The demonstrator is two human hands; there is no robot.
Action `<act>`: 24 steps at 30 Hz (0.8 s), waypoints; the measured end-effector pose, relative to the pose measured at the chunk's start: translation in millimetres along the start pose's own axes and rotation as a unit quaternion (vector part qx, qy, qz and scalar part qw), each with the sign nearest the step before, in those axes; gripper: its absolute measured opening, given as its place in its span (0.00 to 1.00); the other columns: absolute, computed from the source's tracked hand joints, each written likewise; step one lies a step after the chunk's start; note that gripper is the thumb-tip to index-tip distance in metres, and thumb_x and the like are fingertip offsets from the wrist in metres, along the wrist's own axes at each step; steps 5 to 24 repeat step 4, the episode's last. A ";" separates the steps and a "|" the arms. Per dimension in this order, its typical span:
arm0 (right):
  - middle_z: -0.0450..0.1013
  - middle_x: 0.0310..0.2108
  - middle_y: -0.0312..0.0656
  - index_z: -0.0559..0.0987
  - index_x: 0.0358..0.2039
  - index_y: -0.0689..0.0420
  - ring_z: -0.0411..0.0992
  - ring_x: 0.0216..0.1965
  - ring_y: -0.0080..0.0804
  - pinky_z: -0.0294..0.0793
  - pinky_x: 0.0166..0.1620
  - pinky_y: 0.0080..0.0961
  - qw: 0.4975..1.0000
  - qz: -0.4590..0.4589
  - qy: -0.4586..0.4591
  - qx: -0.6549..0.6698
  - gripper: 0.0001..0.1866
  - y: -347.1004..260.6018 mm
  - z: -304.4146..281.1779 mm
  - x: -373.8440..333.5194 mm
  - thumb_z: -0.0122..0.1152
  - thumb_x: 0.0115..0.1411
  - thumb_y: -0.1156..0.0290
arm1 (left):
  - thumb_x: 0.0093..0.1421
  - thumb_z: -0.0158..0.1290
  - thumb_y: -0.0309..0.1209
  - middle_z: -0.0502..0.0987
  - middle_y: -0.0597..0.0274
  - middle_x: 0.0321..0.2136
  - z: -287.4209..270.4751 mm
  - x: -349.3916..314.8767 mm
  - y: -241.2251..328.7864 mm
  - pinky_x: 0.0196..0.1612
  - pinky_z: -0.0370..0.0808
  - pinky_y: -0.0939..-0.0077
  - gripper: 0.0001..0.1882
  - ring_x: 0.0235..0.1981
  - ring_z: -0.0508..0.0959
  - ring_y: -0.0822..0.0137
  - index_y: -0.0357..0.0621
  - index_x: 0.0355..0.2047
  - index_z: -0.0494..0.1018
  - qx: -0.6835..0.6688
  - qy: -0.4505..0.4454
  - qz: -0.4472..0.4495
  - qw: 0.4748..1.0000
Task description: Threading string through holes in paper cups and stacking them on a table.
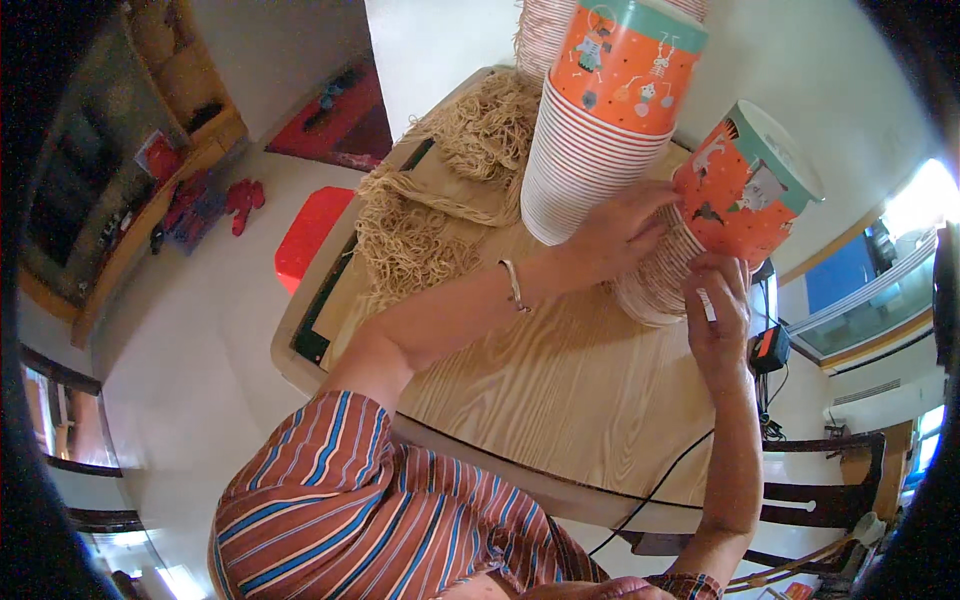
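Both my hands are at a shorter stack of upside-down paper tubs on the right of the table. The top paper tub is orange with a green band and printed figures. My left hand has its fingers closed at the tub's left lower edge. Below the same edge, nearer me, my right hand pinches with bent fingers; a white strip is on one finger. Under the tub, the stacked rims look tan and cord-like, partly hidden by my hands. Just left stands a taller stack of paper tubs with white rims.
Piles of tan twine lie on the left of the wooden table. Another stack stands behind. A black cable crosses the near edge. A red stool is left of the table, a dark chair at right.
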State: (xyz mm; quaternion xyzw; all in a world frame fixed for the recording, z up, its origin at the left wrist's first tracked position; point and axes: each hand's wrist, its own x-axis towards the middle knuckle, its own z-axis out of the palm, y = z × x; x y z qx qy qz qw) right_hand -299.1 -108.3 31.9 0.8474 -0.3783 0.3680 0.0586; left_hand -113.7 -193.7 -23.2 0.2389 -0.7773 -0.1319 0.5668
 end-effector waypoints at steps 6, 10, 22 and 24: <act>0.70 0.39 0.47 0.75 0.32 0.59 0.66 0.41 0.49 0.64 0.46 0.40 0.999 -0.010 -0.028 -0.022 0.08 4.2 -0.7 -2.2 0.58 0.49 0.80 | 0.60 0.51 0.28 0.69 0.48 0.54 -1.6 1.6 -1.0 0.58 0.65 0.63 0.21 0.56 0.68 0.52 0.41 0.54 0.66 -0.024 -0.023 -0.031 0.999; 0.70 0.39 0.47 0.75 0.32 0.59 0.66 0.41 0.49 0.64 0.46 0.40 0.999 -0.010 -0.028 -0.022 0.08 4.2 -0.7 -2.2 0.58 0.49 0.80 | 0.60 0.51 0.28 0.69 0.48 0.54 -1.6 1.6 -1.0 0.58 0.65 0.63 0.21 0.56 0.68 0.52 0.41 0.54 0.66 -0.024 -0.023 -0.031 0.999; 0.70 0.39 0.47 0.75 0.32 0.59 0.66 0.41 0.49 0.64 0.46 0.40 0.999 -0.010 -0.028 -0.022 0.08 4.2 -0.7 -2.2 0.58 0.49 0.80 | 0.60 0.51 0.28 0.69 0.48 0.54 -1.6 1.6 -1.0 0.58 0.65 0.63 0.21 0.56 0.68 0.52 0.41 0.54 0.66 -0.024 -0.023 -0.031 0.999; 0.70 0.39 0.47 0.75 0.32 0.59 0.66 0.41 0.49 0.64 0.46 0.40 0.999 -0.010 -0.028 -0.022 0.08 4.2 -0.7 -2.2 0.58 0.49 0.80 | 0.60 0.51 0.28 0.69 0.48 0.54 -1.6 1.6 -1.0 0.58 0.65 0.63 0.21 0.56 0.68 0.52 0.41 0.54 0.66 -0.024 -0.023 -0.031 0.999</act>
